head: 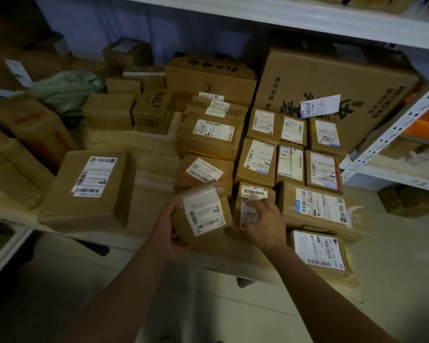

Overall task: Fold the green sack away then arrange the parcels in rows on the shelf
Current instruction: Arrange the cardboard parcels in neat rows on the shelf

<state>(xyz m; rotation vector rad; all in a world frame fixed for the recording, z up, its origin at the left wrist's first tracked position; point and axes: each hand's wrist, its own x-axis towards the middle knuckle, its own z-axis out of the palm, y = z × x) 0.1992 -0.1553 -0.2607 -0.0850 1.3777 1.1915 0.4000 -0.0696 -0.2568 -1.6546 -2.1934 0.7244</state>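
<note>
Left hand [165, 225] gripped a small brown labelled cardboard parcel [201, 214]; right hand [263, 225] clasped another; a farther box [152, 112] read "NALY".

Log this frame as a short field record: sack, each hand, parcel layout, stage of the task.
sack: green sack bunched at back left among boxes
left hand: left hand grips a small taped parcel, tilted, at the shelf's front edge
right hand: right hand rests on the labelled parcel beside it; grip unclear
layout: labelled parcels in rows at right; large box alone at left
stage: arranging parcels, rows unfinished
</note>
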